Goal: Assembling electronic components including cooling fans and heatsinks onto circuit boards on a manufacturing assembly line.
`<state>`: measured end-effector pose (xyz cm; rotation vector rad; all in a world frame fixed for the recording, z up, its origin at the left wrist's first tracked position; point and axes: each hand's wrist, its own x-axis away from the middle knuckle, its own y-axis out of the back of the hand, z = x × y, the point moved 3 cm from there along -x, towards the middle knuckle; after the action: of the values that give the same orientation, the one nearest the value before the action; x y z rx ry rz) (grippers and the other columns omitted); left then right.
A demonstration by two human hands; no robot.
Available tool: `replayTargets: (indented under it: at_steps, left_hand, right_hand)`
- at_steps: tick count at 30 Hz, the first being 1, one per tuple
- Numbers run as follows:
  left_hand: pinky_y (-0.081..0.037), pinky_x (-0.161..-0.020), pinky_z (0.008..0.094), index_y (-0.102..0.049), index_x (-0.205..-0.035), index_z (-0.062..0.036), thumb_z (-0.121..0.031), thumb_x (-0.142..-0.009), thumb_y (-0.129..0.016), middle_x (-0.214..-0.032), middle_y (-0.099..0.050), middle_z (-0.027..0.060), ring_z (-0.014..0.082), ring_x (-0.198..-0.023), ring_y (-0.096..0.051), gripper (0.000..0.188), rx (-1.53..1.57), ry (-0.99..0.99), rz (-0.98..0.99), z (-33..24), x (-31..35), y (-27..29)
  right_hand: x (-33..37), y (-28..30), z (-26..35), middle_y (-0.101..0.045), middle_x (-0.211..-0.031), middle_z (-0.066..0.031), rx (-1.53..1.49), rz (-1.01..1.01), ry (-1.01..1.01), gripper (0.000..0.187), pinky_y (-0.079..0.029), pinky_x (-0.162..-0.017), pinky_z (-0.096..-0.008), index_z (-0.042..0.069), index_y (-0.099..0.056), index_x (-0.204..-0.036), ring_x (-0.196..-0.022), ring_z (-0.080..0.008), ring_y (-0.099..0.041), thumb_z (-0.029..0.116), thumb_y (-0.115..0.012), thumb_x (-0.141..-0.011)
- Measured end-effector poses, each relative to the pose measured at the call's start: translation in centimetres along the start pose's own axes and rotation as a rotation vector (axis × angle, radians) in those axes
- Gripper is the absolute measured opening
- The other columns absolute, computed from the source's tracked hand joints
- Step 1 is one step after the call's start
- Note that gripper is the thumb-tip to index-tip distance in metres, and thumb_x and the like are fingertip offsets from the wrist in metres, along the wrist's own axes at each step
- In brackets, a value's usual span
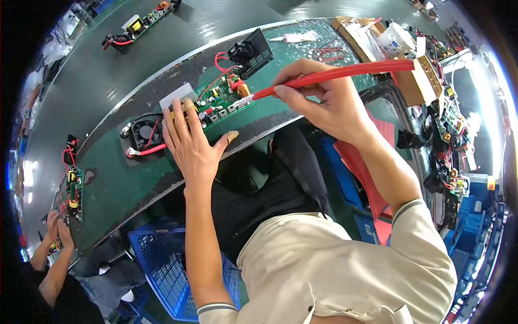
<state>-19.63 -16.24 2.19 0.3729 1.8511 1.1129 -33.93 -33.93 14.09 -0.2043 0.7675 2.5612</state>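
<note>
A person seated at a dark green counter [116, 186], seen from above through a round fisheye lens, has both hands on or near a green circuit board [220, 90] joined to a fan [144, 133]. The board lies lengthwise near the counter's close edge. The left hand [191, 140] is laid flat over it, fingers extended and thumb held wide; it covers the middle of the board, so the parts beneath cannot be made out. The right hand [330, 102] pinches a long red tool [356, 70] between thumb and forefinger; the other fingers are curled and partly hidden. The tool's white tip [245, 101] is at the board's right end; whether it is bristle or paste, and whether it touches, is unclear.

A black slotted panel [253, 54] stands tilted behind the board, red wires leading toward it. Farther right lie a white tube [297, 36], its print too small to read, and a cardboard box [423, 86], contents partly hidden.

At lower left, a co-worker's hands [58, 229] are beside another board [74, 191]; the dark rim cuts off the body, and their grip cannot be told. A blue basket [148, 264] below is partly hidden by the person's left forearm. Glare washes out the right rim.
</note>
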Motion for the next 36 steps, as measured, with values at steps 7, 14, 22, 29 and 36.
replayTargets:
  at_steps: [7, 14, 22, 29, 36]
  left_hand:
    - [-0.029, -0.109, 0.0525, -0.038, -0.144, -0.0015, -0.07, -0.073, -0.064, -0.15, -0.035, 0.0183, 0.0396, -0.139, -0.032, 0.102, -0.002, -0.011, -0.035, 0.1, 0.1, -0.4]
    - [-0.028, -0.11, 0.0524, -0.038, -0.145, -0.0028, -0.068, -0.071, -0.067, -0.151, -0.034, 0.0178, 0.0392, -0.14, -0.03, 0.103, 0.023, 0.02, -0.017, 0.2, 0.2, -0.7]
    - [-0.025, -0.113, 0.0513, -0.036, -0.145, -0.0046, -0.063, -0.068, -0.072, -0.151, -0.034, 0.0164, 0.0382, -0.141, -0.029, 0.103, 0.086, 0.029, -0.014, 0.3, 0.1, -0.6]
    - [-0.025, -0.114, 0.0505, -0.033, -0.147, -0.0048, -0.06, -0.067, -0.075, -0.151, -0.035, 0.0163, 0.038, -0.141, -0.029, 0.106, 0.148, 0.043, -0.022, 0.4, 0.2, -0.4]
    - [-0.024, -0.114, 0.0497, -0.033, -0.147, -0.005, -0.058, -0.067, -0.076, -0.15, -0.036, 0.0172, 0.0371, -0.141, -0.03, 0.105, 0.12, 0.037, -0.032, 0.5, 0.5, -0.5]
  right_hand:
    - [0.1, -2.2, -1.4, -0.066, -0.093, -0.0065, 0.117, 0.035, -0.016, 0.014, -0.056, -0.076, -0.0255, -0.002, -0.064, -0.099, -0.087, -0.0119, -0.065, 0.006, -0.068, -0.089]
    - [-0.5, -2.7, -1.3, -0.066, -0.092, -0.0089, 0.058, -0.077, 0.082, 0.013, -0.056, -0.074, -0.0258, -0.001, -0.066, -0.098, -0.084, -0.0141, -0.067, 0.001, -0.069, -0.085]
    - [-1.3, -4.1, -0.7, -0.065, -0.089, -0.0088, -0.015, -0.05, 0.083, 0.012, -0.056, -0.074, -0.0267, -0.002, -0.065, -0.097, -0.083, -0.0152, -0.067, 0.002, -0.069, -0.085]
    - [-1.3, -5.2, -0.4, -0.066, -0.089, -0.0099, 0.054, -0.016, 0.167, 0.013, -0.055, -0.072, -0.0278, -0.001, -0.065, -0.096, -0.081, -0.0184, -0.068, 0.002, -0.069, -0.084]
    - [-1.9, -6.9, -0.5, -0.066, -0.089, -0.0111, 0.254, 0.072, 0.31, 0.015, -0.055, -0.07, -0.0294, 0.0, -0.066, -0.095, -0.079, -0.0205, -0.067, 0.002, -0.07, -0.082]
